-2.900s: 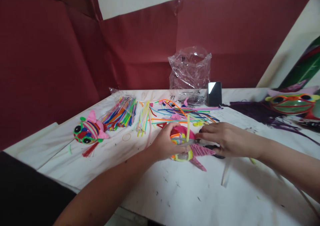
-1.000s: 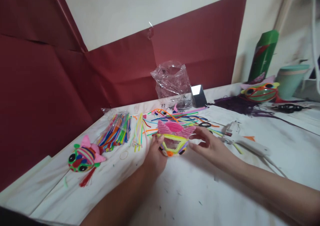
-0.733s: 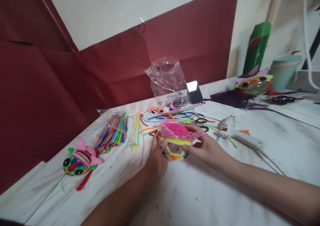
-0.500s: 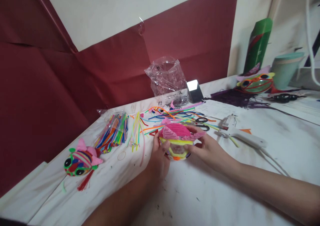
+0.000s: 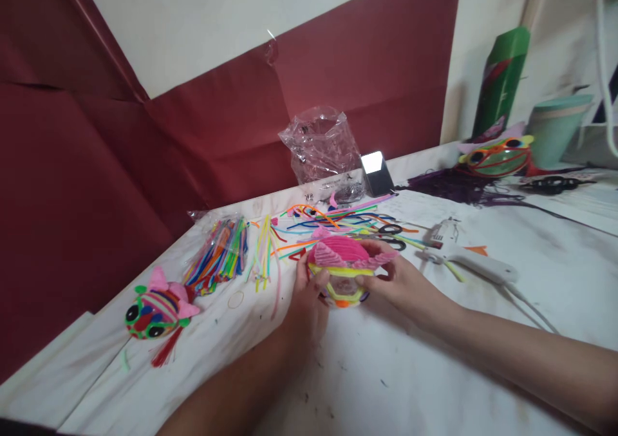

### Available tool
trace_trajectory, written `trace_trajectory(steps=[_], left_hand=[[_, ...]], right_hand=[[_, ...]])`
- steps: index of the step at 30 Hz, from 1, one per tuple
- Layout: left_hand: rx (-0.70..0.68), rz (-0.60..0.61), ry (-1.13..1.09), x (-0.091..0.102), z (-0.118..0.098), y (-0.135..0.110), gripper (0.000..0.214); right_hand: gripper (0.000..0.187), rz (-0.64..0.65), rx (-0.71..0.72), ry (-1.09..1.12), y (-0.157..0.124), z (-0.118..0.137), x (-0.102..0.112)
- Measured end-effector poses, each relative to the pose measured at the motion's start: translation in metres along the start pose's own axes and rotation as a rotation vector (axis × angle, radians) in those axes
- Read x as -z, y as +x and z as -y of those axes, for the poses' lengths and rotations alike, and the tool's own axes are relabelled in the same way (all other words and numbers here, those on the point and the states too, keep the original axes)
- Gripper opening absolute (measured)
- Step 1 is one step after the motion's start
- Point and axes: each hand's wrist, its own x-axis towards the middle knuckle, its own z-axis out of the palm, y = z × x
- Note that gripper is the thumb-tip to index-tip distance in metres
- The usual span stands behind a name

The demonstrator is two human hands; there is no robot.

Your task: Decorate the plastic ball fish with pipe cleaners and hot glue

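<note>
Both hands hold a small pipe-cleaner craft figure (image 5: 342,270) just above the white table (image 5: 396,371); it has a pink ribbed top, yellow rims and an orange bit below. My left hand (image 5: 305,297) grips its left side with the thumb on the yellow rim. My right hand (image 5: 400,283) wraps its right side, fingers curled behind the pink top. A finished striped figure with pink ears and a red tassel (image 5: 155,310) lies at the left.
Loose coloured pipe cleaners (image 5: 333,220) and a bagged bundle (image 5: 219,252) lie behind the hands. Black-handled scissors (image 5: 392,236) and a white glue gun (image 5: 470,265) sit to the right. A clear plastic bag (image 5: 321,146), a small dark box (image 5: 377,173) and a green mask-like figure (image 5: 497,156) stand farther back.
Scissors were at the figure 2.9 s ago; they now lie on the table. My right hand closed onto the figure's right side, and both hands tilted it and drew it slightly nearer.
</note>
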Motion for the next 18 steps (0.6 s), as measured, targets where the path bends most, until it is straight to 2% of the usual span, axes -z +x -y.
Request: trace_trajectory(steps=[5,8,11,15,18], left_hand=[[0.017,-0.010,-0.011,-0.003,-0.003,-0.002,0.075],[0.027,0.008,-0.035,-0.006,-0.004,-0.001,0.068],[0.030,0.038,-0.088,-0.005,-0.005,0.004,0.058],[0.129,-0.035,-0.164,0.004,-0.009,0.011,0.046],[0.153,-0.086,-0.190,0.008,-0.012,0.012,0.044]], right_hand=[[0.053,-0.008,-0.017,0.037,-0.001,0.002,0.001],[0.056,0.004,-0.003,0.048,0.000,0.001,0.002],[0.050,0.036,0.011,0.083,0.003,-0.004,0.004],[0.044,-0.049,-0.077,0.118,0.008,-0.012,0.008],[0.038,-0.093,-0.106,0.133,0.010,-0.014,0.011]])
